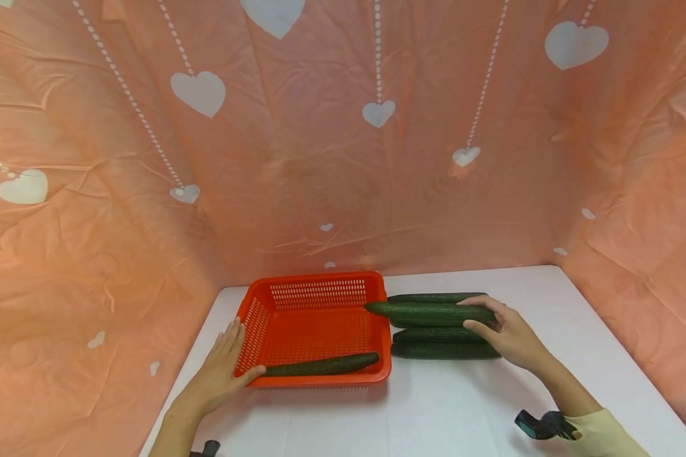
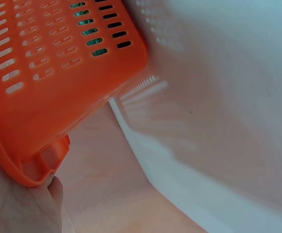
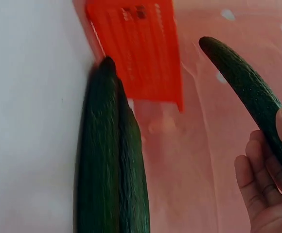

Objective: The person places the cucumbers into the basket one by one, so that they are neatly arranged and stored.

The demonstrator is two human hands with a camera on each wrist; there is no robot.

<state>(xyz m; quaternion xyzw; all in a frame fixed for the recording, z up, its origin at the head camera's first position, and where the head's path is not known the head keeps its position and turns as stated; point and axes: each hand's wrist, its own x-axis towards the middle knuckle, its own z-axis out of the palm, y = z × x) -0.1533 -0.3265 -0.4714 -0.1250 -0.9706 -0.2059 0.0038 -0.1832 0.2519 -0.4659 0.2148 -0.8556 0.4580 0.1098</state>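
The right hand (image 1: 511,339) has its fingers curled round a cucumber (image 1: 429,312), lifted just right of the orange basket (image 1: 320,289) (one cucumber already lies inside). The left hand (image 1: 220,374) rests flat-fingered against the basket's left wall. Best to lift the cucumber's tip clear of the rim and lay it parallel.

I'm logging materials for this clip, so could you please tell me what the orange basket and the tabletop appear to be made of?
The orange basket looks like moulded plastic with a slight sheen: its walls and floor are pierced by even rows of slots. The tabletop is smooth, matt white, perhaps laminate or a covering; the pictures leave that open.
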